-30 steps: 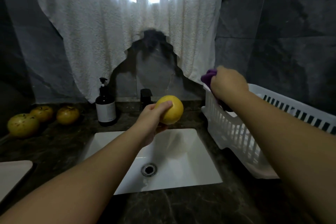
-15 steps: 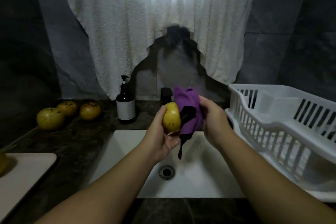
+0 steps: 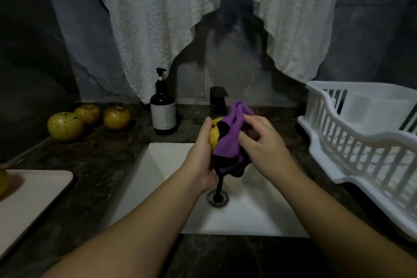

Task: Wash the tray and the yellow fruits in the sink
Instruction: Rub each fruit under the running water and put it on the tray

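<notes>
Yellow fruit (image 3: 214,135): held above the white sink (image 3: 167,165), in front of the black tap (image 3: 217,101), mostly hidden under a purple cloth (image 3: 230,137).
Key relation: the fruit lies between the two hands, left hand on its left side, cloth and right hand on its right; both hands are equally close.
Left hand (image 3: 203,153): grip curled around the fruit, fingers wrapped round its far side.
Right hand (image 3: 261,140): grip narrow, fingers bent and pressing the cloth onto the fruit.
Step in hand: likely wiping this fruit over the basin; no running water can be made out.
Other fruits (image 3: 88,121): three on the bench at left, well apart from the hands.
Tray (image 3: 33,198): on the bench at far left, untouched.
Rack (image 3: 361,133): white, right of the sink.
</notes>
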